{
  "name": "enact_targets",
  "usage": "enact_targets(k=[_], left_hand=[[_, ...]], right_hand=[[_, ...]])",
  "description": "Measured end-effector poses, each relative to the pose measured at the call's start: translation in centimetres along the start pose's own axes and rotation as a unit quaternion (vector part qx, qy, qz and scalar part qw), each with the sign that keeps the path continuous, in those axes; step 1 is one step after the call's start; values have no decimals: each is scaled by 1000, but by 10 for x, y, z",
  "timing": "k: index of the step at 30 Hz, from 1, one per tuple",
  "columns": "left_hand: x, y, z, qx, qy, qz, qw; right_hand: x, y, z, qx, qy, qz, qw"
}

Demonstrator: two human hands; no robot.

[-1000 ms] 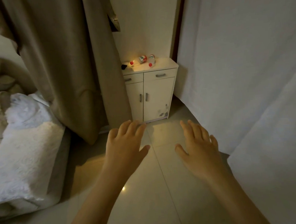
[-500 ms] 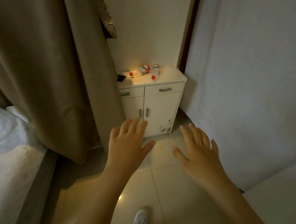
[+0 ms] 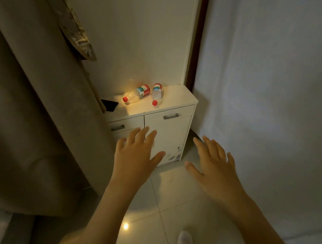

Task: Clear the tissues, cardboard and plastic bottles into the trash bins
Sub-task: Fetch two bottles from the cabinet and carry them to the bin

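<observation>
Two clear plastic bottles with red caps and red-green labels lie on their sides on top of a small white cabinet point(image 3: 176, 100): the left bottle point(image 3: 137, 94) points its cap left, the right bottle point(image 3: 156, 94) points its cap toward me. My left hand point(image 3: 136, 158) is held out flat with spread fingers in front of the cabinet doors, below the bottles and holding nothing. Stretched out over the floor tiles, my right hand point(image 3: 214, 167) is also empty, lower and to the right of the cabinet. No tissues, cardboard or bins are in view.
A heavy beige curtain point(image 3: 44, 118) hangs at the left, touching the cabinet's left side. A small black object point(image 3: 109, 105) lies on the cabinet top by the curtain. A white sheet point(image 3: 267, 97) covers the right side. My white shoe point(image 3: 184, 241) shows on the tiled floor.
I have walked closer to the cabinet; it and the bottles look larger. The bed at the left has left the view. Both hands stay outstretched and empty.
</observation>
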State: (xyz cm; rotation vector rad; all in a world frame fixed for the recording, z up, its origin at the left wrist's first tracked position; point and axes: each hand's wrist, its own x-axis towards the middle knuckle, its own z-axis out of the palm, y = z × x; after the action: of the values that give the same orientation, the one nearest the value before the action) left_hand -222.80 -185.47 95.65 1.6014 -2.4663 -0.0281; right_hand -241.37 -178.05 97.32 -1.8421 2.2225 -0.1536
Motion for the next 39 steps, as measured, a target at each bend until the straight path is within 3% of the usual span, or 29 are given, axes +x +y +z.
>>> enact_targets(k=[10,22,25,33,39], left_hand=[[138,0,53,-5,-18,-92,996],[232,-38,89,-22,-43,-204,978],[269,-58,104,-30,-58,-211,975],[410,-116,154,-37,-89,-222,970],[489,-148,196,-59,-101,-222,968]], right_hand=[[189,45,1,-23,-61,-83,994],[327,43,2,-35,-120,-167,978],[367,38,7,-51,-156,-162,973],[508,12,38,-112,-153,-160,969],[600,5,65,-127,-159,-221,954]])
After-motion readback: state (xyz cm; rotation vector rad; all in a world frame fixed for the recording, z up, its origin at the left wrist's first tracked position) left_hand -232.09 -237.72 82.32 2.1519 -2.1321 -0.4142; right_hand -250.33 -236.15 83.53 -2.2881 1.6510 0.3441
